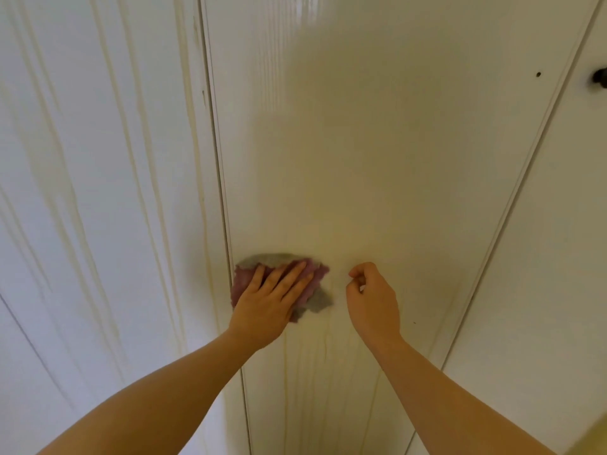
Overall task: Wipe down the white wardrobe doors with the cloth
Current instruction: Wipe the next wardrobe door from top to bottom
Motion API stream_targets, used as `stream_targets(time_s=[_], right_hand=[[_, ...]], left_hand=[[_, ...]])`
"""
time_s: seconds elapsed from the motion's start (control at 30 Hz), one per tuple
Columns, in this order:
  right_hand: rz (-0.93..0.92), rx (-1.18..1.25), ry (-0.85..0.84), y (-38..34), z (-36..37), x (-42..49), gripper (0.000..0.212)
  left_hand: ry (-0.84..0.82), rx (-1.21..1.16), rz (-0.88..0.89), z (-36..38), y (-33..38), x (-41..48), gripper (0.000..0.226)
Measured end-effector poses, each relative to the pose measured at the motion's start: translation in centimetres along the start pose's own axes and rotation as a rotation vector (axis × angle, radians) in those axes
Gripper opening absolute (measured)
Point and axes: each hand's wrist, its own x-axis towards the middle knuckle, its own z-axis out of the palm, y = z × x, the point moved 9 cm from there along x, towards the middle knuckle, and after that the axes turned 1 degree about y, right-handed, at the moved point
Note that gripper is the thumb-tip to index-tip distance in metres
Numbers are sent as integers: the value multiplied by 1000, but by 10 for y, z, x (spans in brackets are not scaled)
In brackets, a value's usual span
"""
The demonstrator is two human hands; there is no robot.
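1. Closest to us, two bare forearms reach up from the bottom edge toward a wardrobe front.
2. Our left hand (267, 302) lies flat, fingers straight and slightly spread, pressing the cloth (316, 274) against the door. It does not curl round the fabric.
3. Our right hand (371, 300) is just beside the cloth but apart from it. Its fingers are curled into a loose fist, thumb meeting forefinger, and it holds nothing we can see. We cannot tell whether it touches the door.
4. We judge the main risk to be slippage. Only palm pressure pins the cloth to a slick upright surface, so easing off could let it slide or drop. If the cloth is wet, hard pressure could also send fresh drips down, and a sideways stroke could push grime into the seam.
5. This cloth is a soft, crumpled rag, mauve on one face and grey on the other, with ragged edges poking out round the hand. It sits on the middle door (377, 159), hard against the seam (220, 192) at that door's left edge.
6. Below the cloth, thin yellowish drip lines (325, 356) run down the panel.
7. Higher up, the middle door is flat, smooth and cream-white, with a soft gloss.
8. To the left, the left door (98, 159) is ribbed with shallow vertical grooves and marked by similar yellowish streaks.
9. Farthest right, past another seam, the right door (565, 241) carries a small dark knob (599, 77) at the picture's edge, with a tiny dark dot (538, 74) nearby.
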Motion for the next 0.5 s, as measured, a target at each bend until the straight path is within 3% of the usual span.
stream_targets(time_s=[0.07,0.2,0.27,0.43,0.5], right_hand=[[6,-1,5,7,-4,-1,15],[35,7,43,22,-13,0,14],[45,36,51,24,-12,1,16],[66,50,37,31,-15,-5,17],[69,45,48,36,-22,-4,16]], left_hand=[[-41,18,43,5,3,-9,110],[108,-3,-50,-23,-13,38,72],[120,-19,-116,-26,-17,52,68],[-36,3,120,9,25,6,89],[-42,6,157,7,29,7,88]])
